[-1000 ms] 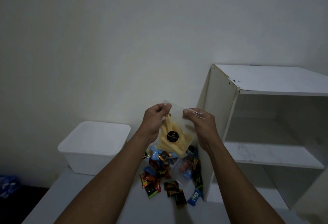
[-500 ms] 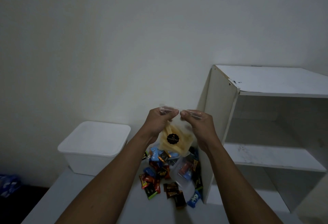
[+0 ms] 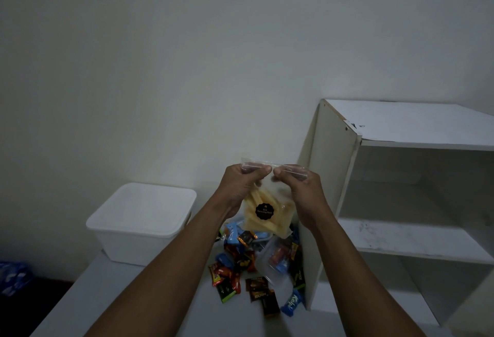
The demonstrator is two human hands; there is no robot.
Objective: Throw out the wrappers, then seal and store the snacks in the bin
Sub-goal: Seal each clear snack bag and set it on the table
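**Dim white corner: snack bag held up for sealing**

Pale wall is seen behind a white bench (image 3: 120,304). On it a white rectangular plastic bin with its lid on (image 3: 128,246) is set at the left and a white open shelf unit (image 3: 401,232) at the right. Between them, above the bench and well apart from the bin, a clear plastic zip bag of pale yellow snack sticks with a round black label (image 3: 263,211) is held upright in the air.

Its top strip is pinched by the left hand (image 3: 240,187) and the right hand (image 3: 300,189), whose fingertips nearly meet at the middle. Each grip is closed tight on the strip, and nothing else is held. The bag is judged to be kept upright so that the sticks sit low while the seal is pressed along.

Beneath it a heap of small foil-wrapped sweets in red, blue, black and brown (image 3: 235,267) is left on the bench, with a second clear plastic bag holding a few sweets (image 3: 275,259) lying on top.

Counted: two hands, two clear bags, one bin, one shelf unit. The loose sweets overlap and number well over ten, so no exact count can be made.
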